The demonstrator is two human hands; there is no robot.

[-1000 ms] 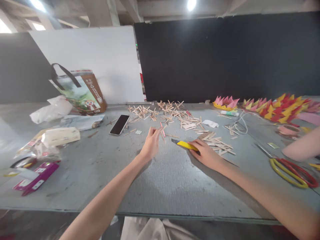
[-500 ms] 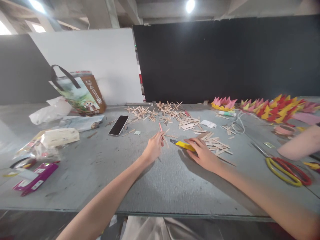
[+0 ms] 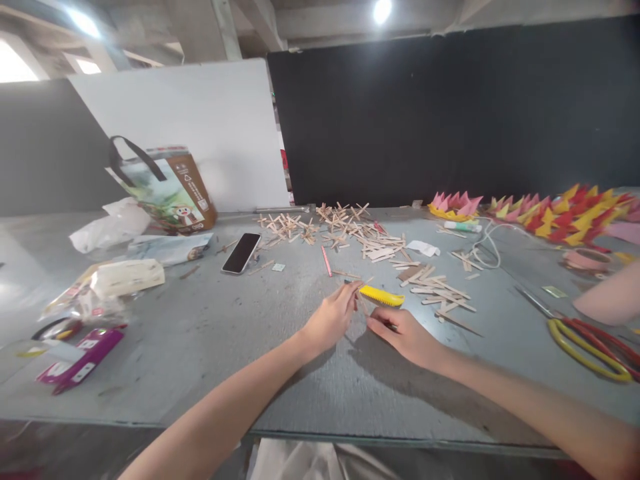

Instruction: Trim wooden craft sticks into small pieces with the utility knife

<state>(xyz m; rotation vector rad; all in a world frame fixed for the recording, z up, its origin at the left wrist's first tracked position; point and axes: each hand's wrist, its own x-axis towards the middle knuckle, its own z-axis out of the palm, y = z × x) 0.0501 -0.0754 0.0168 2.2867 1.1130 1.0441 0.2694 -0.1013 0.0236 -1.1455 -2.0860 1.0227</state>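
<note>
My left hand [image 3: 331, 319] is closed around thin wooden sticks [image 3: 363, 305] that seem to cross at its fingertips. From the right, my right hand [image 3: 407, 337] pinches at the lower end of one of these sticks, its other fingers curled under. A yellow utility knife [image 3: 383, 296] lies on the table just beyond both hands, apart from the right one. Behind the left hand rests a slim pink-red patterned stick [image 3: 326, 261]. Loose wooden sticks [image 3: 443, 293] spread to the right of the knife.
Piled sticks [image 3: 345, 223] lie toward the back. A phone [image 3: 241, 253], a carrier bag [image 3: 170, 190], plastic packaging [image 3: 107, 283] and a purple box [image 3: 83, 360] are leftward. Rightward are scissors [image 3: 583, 340], a tape roll [image 3: 586, 260], folded paper pieces [image 3: 575, 213] and another person's arm [image 3: 613, 293].
My right hand has let go of the yellow knife, leaving it on the table, and has come nearer to me, onto the sticks. My left hand has shifted right and closer.
</note>
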